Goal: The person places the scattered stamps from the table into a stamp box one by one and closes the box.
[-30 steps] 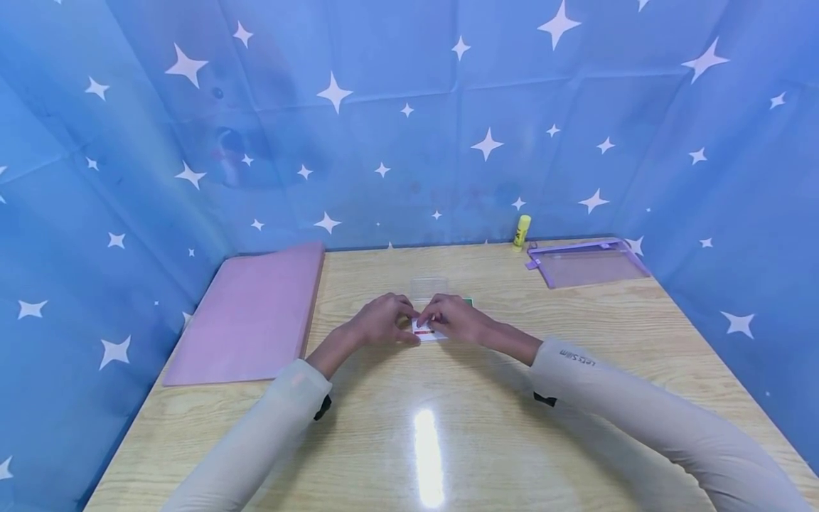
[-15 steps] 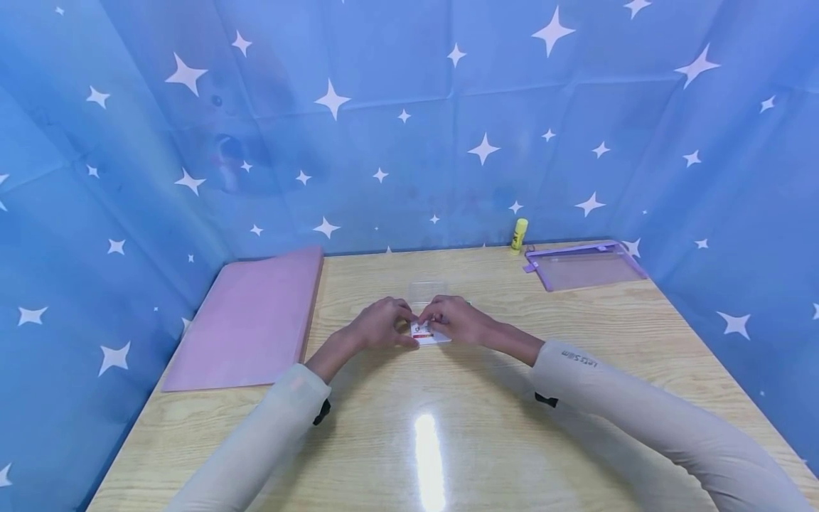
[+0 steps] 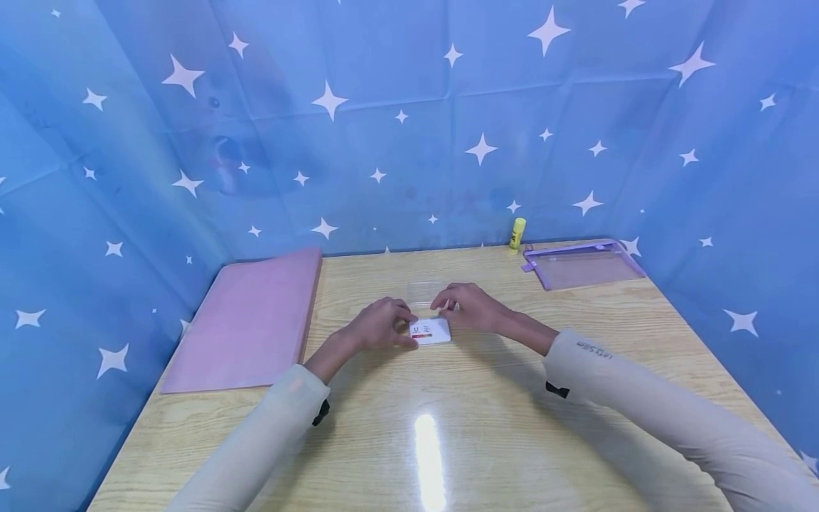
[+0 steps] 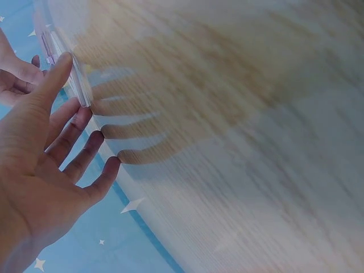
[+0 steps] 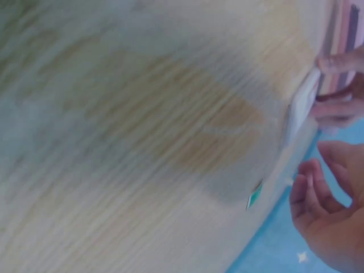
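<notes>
On the table lies a card case topped by a white business card with dark print and a red strip. Behind it stands its clear lid, swung back. My left hand grips the case at its left end, thumb on the near edge and fingers at the far edge. The left wrist view shows the case edge-on between thumb and forefinger. My right hand hovers beyond the case's right corner, beside the lid. In the right wrist view its thumb and loosely bent fingers stand apart, nothing visible between them.
A small green piece lies on the table near the right hand. A pink folder fills the left side. At the back right stand a yellow glue stick and a purple mesh zip pouch. A starry blue curtain borders the table.
My right hand has lifted off the card and moved right and away from me, uncovering the printed white card. The left hand keeps its hold on the case.
</notes>
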Demonstrator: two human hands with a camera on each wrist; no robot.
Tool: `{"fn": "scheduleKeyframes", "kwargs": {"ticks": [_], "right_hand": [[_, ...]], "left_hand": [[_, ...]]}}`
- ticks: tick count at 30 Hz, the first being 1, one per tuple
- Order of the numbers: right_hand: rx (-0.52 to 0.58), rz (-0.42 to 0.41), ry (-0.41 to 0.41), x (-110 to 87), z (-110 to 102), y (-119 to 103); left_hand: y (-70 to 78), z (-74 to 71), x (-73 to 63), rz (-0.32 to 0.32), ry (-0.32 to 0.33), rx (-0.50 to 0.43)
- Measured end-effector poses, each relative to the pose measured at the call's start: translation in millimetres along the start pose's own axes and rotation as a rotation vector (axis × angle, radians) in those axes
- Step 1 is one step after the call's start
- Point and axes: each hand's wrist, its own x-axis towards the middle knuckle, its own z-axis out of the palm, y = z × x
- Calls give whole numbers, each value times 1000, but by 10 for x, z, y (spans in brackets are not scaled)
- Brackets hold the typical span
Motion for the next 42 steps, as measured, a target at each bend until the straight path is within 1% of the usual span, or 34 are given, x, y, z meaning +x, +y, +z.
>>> {"fn": "scheduleKeyframes", "kwargs": {"ticks": [8,18,26,30,34,42], "right_hand": [[-13,-13,46,-47,-129,160],[-16,48,65,-80,-189,388],[7,113,30,-101,-232,474],[-10,149,13,-92,-210,531],[-27,152,-3,-92,-193,560],[-14,120,-21,-109,-178,569]], "left_hand": [[-8,1,-1,-5,6,-11],[-25,16,2,7,3,-13],[-27,13,-9,-10,-7,-8],[-23,10,-7,-17,-14,-3],[-13,1,-13,-23,-20,-12],[-6,-19,-23,-7,-15,-38]]}}
